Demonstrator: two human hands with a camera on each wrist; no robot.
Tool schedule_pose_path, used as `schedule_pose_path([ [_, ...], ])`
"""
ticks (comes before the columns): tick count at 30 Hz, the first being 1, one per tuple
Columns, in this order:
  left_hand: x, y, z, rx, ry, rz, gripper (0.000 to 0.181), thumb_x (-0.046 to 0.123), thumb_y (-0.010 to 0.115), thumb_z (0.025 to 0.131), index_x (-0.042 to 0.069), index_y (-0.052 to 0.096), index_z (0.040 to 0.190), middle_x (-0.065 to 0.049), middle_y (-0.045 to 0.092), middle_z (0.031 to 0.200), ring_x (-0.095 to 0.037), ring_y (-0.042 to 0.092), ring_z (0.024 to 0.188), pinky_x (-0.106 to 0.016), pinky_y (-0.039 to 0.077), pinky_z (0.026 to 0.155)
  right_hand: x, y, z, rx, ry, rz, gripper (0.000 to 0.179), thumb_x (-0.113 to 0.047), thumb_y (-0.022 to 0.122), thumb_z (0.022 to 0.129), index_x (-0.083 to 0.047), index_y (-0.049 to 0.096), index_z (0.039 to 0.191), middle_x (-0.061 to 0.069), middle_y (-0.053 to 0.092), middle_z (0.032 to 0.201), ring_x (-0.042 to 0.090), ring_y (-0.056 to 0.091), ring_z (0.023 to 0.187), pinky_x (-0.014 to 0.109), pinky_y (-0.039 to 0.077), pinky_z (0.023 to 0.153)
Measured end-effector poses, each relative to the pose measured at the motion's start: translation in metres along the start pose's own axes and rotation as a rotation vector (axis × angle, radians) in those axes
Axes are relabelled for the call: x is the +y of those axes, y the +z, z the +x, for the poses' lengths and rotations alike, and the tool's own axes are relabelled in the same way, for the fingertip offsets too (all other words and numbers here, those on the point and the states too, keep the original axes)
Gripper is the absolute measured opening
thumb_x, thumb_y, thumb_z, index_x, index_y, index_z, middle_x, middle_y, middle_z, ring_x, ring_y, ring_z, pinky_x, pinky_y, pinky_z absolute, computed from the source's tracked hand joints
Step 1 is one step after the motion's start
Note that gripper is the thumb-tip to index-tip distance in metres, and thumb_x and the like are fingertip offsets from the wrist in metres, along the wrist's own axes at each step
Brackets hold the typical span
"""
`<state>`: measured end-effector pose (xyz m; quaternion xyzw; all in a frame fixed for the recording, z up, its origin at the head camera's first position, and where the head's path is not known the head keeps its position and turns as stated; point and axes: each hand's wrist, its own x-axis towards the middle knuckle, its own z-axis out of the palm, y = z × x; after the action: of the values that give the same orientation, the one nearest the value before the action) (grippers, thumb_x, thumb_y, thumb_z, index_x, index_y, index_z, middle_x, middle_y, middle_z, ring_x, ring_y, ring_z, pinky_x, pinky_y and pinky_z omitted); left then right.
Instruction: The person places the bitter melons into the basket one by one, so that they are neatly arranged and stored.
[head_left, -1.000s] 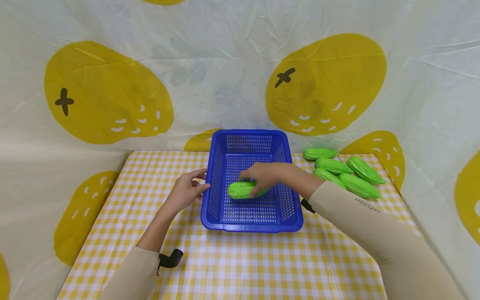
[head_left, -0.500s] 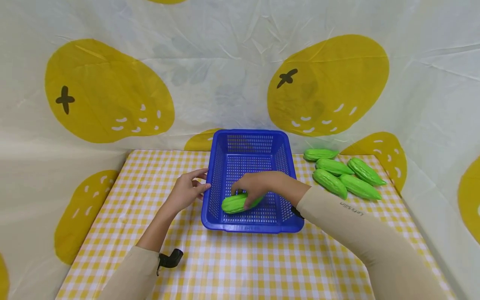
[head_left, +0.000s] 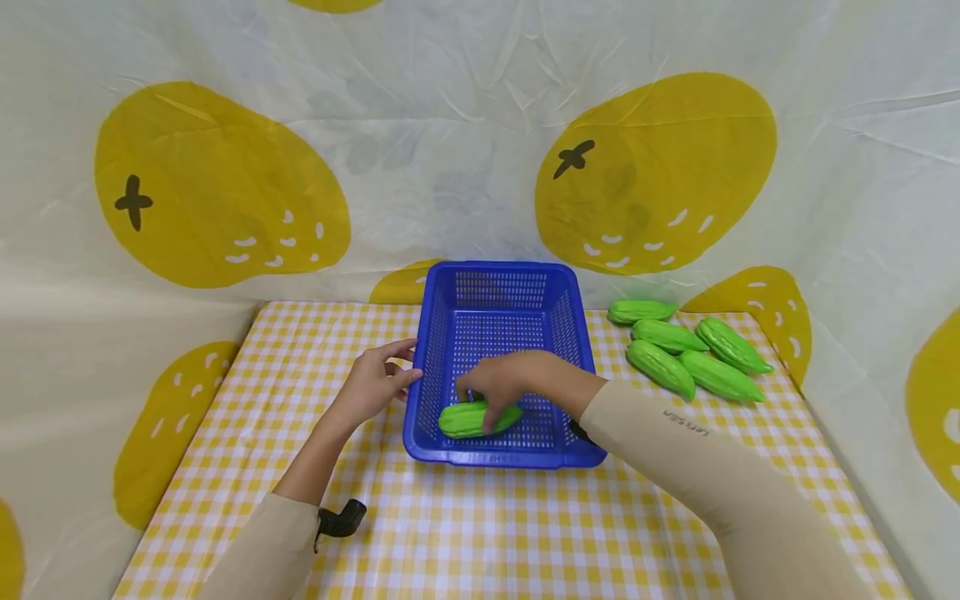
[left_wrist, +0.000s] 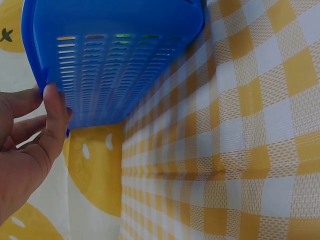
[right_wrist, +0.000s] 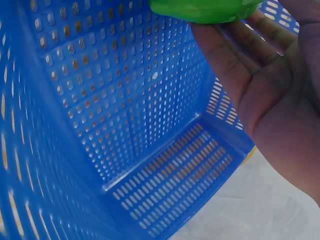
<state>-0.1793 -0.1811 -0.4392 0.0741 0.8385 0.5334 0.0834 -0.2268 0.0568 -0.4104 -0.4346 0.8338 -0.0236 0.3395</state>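
Note:
A blue plastic basket (head_left: 502, 458) with slotted walls stands at the middle of the table. My left hand (head_left: 371, 383) pinches its left rim; in the left wrist view, thumb and fingers (left_wrist: 54, 107) sit on both sides of that edge. Inside the basket, near its front wall, my right hand (head_left: 498, 379) grips a green, ridged bitter melon (head_left: 461, 421) from above. The melon lies crosswise, its right part partly covered by the thumb. In the right wrist view, the fingers (right_wrist: 225, 62) curl under its green body (right_wrist: 210, 11).
To the basket's right lies a loose group of several more bitter melons (head_left: 720, 375) on the yellow-checked tablecloth (head_left: 480, 533). A pale cloth backdrop (head_left: 450, 183) printed with big yellow fruits hangs right behind the table and basket.
My right hand has brought the bitter melon toward the basket's front and slightly left, down near the front wall. The left hand stays at the rim.

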Motion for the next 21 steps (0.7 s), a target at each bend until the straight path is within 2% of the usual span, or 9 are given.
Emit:
schedule_pose_path([
  [5,-0.002,0.000,0.000,-0.002,0.006,0.005,0.054,0.004,0.070,0.098,0.001,0.053,0.149,-0.022,0.064,0.124,-0.019,0.070,0.075,-0.036,0.066,0.061,-0.001,0.005,0.003,-0.011,-0.006,0.000,0.051,-0.038,0.090,0.081,-0.017,0.064,0.120,-0.002,0.069,0.110,0.011,0.062,0.098,0.027,0.057,0.088],
  [7,-0.002,0.000,0.000,0.000,0.009,0.005,0.054,0.004,0.070,0.098,0.001,0.053,0.149,-0.023,0.064,0.124,-0.019,0.070,0.075,-0.038,0.067,0.062,-0.001,0.007,0.005,-0.014,-0.018,-0.013,0.052,-0.039,0.090,0.080,-0.016,0.065,0.120,-0.002,0.069,0.110,0.011,0.061,0.098,0.026,0.057,0.088],
  [12,-0.003,0.001,0.000,0.001,0.007,0.001,0.054,0.004,0.070,0.098,0.001,0.053,0.149,-0.022,0.064,0.124,-0.019,0.070,0.075,-0.055,0.066,0.069,-0.002,0.011,0.008,-0.027,-0.043,-0.040,0.054,-0.042,0.090,0.080,-0.015,0.065,0.121,-0.003,0.068,0.109,0.010,0.060,0.096,0.026,0.056,0.087],
  [17,-0.002,0.000,0.000,-0.002,0.007,0.009,0.054,0.005,0.070,0.098,0.000,0.053,0.149,-0.023,0.064,0.124,-0.019,0.070,0.076,-0.055,0.066,0.069,-0.003,0.013,0.012,-0.039,-0.046,-0.044,0.052,-0.043,0.090,0.079,-0.015,0.066,0.117,-0.006,0.066,0.102,0.009,0.059,0.091,0.024,0.055,0.083],
  [21,-0.002,0.000,0.000,-0.005,0.012,0.012,0.054,0.005,0.070,0.098,0.000,0.053,0.149,-0.023,0.064,0.125,-0.019,0.071,0.076,-0.055,0.066,0.069,-0.004,0.015,0.014,-0.050,-0.024,-0.048,0.053,-0.044,0.090,0.078,-0.017,0.066,0.117,-0.007,0.067,0.103,0.009,0.060,0.091,0.025,0.056,0.084],
])
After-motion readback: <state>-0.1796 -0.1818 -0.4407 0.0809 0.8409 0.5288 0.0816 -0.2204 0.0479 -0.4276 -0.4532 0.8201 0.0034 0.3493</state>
